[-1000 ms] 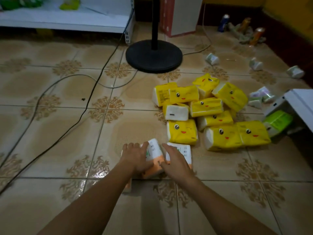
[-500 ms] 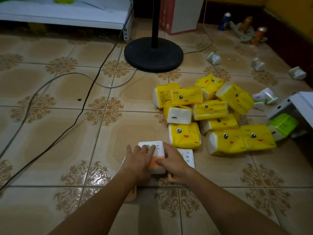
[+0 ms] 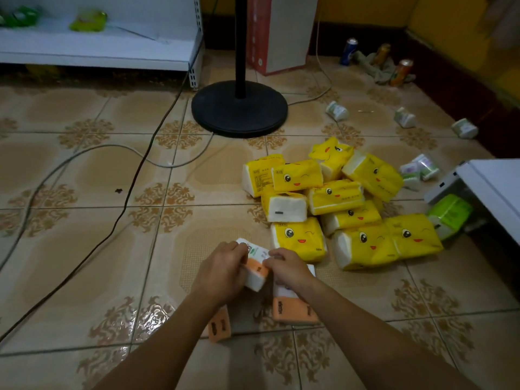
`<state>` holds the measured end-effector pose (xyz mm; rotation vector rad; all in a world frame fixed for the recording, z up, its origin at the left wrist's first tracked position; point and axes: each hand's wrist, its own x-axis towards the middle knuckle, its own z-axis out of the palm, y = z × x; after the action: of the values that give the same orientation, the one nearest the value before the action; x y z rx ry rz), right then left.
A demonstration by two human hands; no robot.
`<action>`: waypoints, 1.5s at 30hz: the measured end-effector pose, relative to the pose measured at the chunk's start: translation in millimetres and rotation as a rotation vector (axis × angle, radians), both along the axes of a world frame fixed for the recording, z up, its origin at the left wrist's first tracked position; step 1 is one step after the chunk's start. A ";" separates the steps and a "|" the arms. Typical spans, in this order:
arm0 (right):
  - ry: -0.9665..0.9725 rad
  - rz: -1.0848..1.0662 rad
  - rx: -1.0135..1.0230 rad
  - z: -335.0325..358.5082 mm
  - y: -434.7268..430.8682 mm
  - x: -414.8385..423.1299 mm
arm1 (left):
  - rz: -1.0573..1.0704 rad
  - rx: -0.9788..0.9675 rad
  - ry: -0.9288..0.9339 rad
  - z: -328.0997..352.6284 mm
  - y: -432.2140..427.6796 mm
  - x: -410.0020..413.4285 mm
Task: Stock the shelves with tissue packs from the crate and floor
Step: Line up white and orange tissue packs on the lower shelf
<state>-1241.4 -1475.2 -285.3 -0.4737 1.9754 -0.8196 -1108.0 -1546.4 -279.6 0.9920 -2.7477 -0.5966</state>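
Observation:
A white and orange tissue pack (image 3: 256, 273) is lifted off the tiled floor, tilted, between both hands. My left hand (image 3: 222, 270) grips its left side and my right hand (image 3: 285, 268) grips its right side. Two more white and orange packs lie under my arms, one (image 3: 294, 309) below my right wrist and one (image 3: 220, 326) partly hidden by my left forearm. A heap of yellow tissue packs with cartoon faces (image 3: 334, 206) lies just right of my hands. A white shelf (image 3: 98, 49) stands at the far left.
A black fan base (image 3: 239, 108) with its pole stands ahead. Cables (image 3: 135, 175) run across the floor on the left. A white shelf corner (image 3: 489, 187) with a green pack (image 3: 450, 212) under it is at the right. Small packs and cans lie far right.
Both hands have closed round the top white and orange pack and raised it off the packs below. The view has tilted up a little.

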 end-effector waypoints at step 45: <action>1.043 -1.268 0.092 166.7 655.6 -141.9 | -1.296 0.402 0.296 141.2 555.7 -321.1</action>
<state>-1383.3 -819.6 -118.6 0.6970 3.2923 -1.3560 -1429.1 -990.7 -138.4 -0.9586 -2.6788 -1.3032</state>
